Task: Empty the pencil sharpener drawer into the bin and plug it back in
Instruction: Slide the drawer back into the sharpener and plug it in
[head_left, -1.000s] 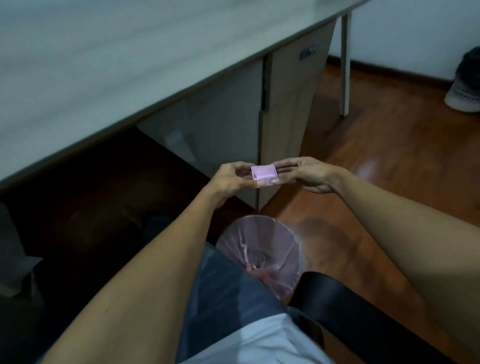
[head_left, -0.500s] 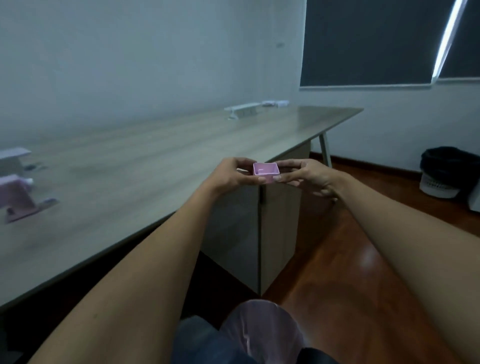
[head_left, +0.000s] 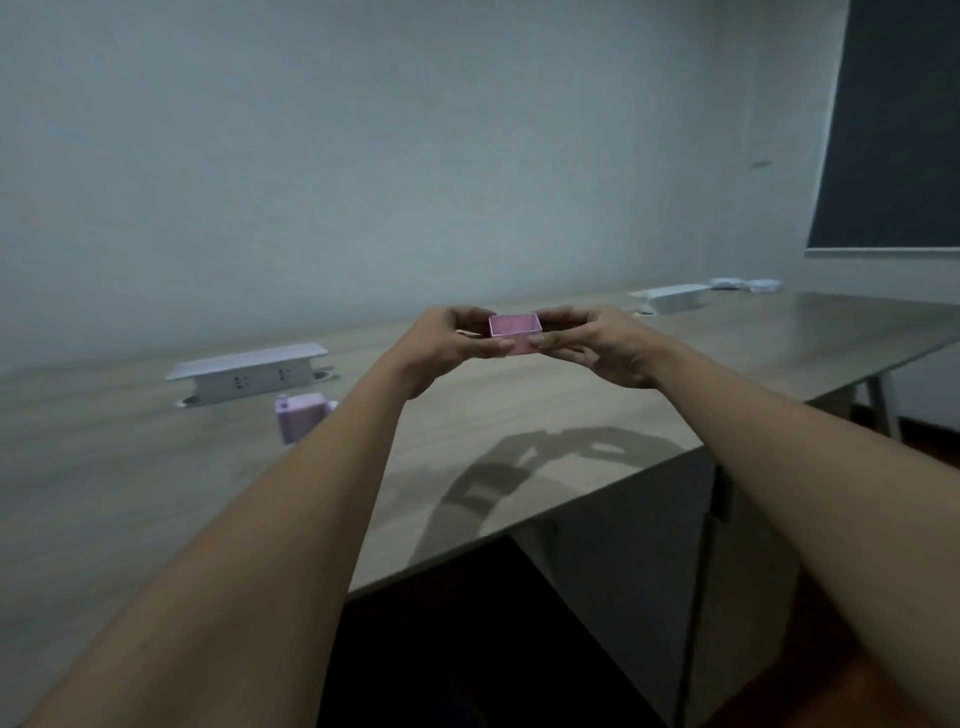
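A small pink sharpener drawer (head_left: 515, 332) is held upright, open side up, in the air above the desk. My left hand (head_left: 447, 348) pinches its left end and my right hand (head_left: 597, 345) pinches its right end. The drawer's inside looks empty. The pink pencil sharpener body (head_left: 301, 422) stands on the desk to the left, partly hidden behind my left forearm. The bin is out of view.
The long wooden desk (head_left: 571, 415) carries a white power socket box (head_left: 249, 370) behind the sharpener and a second socket box (head_left: 670, 297) at the far right. A desk cabinet (head_left: 649, 571) stands below, beside a dark window blind (head_left: 893, 130).
The view has swung up from the bin on the floor to the desk top. Both hands have lifted the drawer from over the bin to above the desk.
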